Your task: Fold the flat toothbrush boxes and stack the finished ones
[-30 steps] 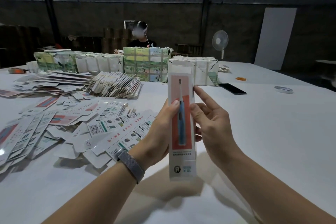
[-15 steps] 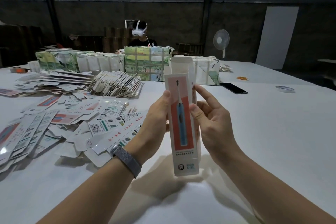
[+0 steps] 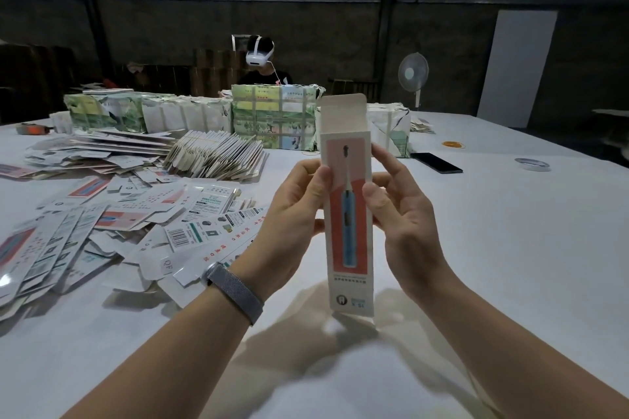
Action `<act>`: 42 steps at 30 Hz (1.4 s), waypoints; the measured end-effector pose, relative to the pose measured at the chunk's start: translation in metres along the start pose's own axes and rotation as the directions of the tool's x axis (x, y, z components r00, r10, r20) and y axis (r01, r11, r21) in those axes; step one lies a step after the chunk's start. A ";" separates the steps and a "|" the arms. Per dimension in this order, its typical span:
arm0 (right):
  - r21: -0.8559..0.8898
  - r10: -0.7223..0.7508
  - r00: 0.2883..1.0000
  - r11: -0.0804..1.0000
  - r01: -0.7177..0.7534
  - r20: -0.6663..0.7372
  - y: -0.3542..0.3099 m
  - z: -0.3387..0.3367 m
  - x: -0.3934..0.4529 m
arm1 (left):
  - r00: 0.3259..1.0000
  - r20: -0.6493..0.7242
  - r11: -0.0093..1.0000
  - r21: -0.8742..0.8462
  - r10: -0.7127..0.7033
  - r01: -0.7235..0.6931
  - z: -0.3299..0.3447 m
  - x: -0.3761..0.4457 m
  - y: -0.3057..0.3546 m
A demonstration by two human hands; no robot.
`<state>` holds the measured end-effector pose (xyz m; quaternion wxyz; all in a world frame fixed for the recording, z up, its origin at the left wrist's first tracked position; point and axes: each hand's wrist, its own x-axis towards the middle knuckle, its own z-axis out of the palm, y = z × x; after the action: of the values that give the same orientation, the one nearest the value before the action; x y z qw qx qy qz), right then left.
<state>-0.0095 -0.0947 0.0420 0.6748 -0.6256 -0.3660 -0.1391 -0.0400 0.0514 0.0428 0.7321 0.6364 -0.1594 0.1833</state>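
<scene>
Mid-fold, by the look of it: box [image 3: 349,214] already popped from flat into a tube, held upright above the tabletop [image 3: 510,248], clear of it, printed toothbrush face toward the camera. Top flap [image 3: 343,112] standing open and untucked; bottom end's state not discernible from this angle. Next, in all likelihood, tucking of that top flap, which calls for one hand keeping the tube square while a finger of the other bends the flap over and in, without crushing the thin card walls.

Left hand [image 3: 289,218] gripping the box's left edge, thumb on the front face, fingers curled behind, grey band [image 3: 235,286] on the wrist. Right hand [image 3: 405,211] pinching the right edge, thumb on the front, index finger lying up along the side near the top, remaining fingers loosely curled behind. Both forearms angled inward from the bottom corners.

Farther left, a loose heap of flat boxes [image 3: 112,228] spread over the tabletop, well apart from the hands. Beyond it, a leaning row [image 3: 218,156] of cartons, whether flat or finished impossible to tell. Farther still, wrapped bundles [image 3: 275,119], a phone [image 3: 437,163], a tape roll [image 3: 531,164], and a seated person wearing a headset [image 3: 260,56].
</scene>
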 end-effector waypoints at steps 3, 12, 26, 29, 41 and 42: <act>-0.027 -0.032 0.999 0.999 0.032 -0.016 -0.003 -0.004 0.002 | 1.000 0.027 0.999 0.048 0.009 -0.010 0.000 -0.001 0.001; -0.068 -0.048 0.999 0.997 0.048 0.000 -0.006 -0.011 0.007 | 0.993 0.051 0.976 0.185 0.109 -0.117 -0.003 -0.001 0.014; -0.087 -0.152 0.987 0.984 0.157 0.056 -0.011 -0.009 0.006 | 0.947 0.145 0.882 0.347 0.286 -0.319 -0.006 -0.001 0.025; -0.036 -0.152 0.988 0.988 0.153 0.032 -0.014 -0.009 0.007 | 0.952 0.155 0.879 0.369 0.263 -0.303 -0.005 -0.002 0.025; -0.200 -0.296 0.947 0.943 0.268 -0.128 -0.035 -0.007 0.007 | 0.950 0.166 0.887 0.344 0.265 -0.307 0.003 -0.005 0.029; -0.218 -0.331 0.933 0.929 0.298 -0.137 -0.037 -0.006 0.006 | 0.951 0.164 0.893 0.333 0.263 -0.304 0.004 -0.005 0.030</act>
<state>-0.0265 -0.1056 0.0738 0.6087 -0.6068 -0.3872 -0.3339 -0.0587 0.0505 0.0667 0.5605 0.7369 -0.2567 0.2772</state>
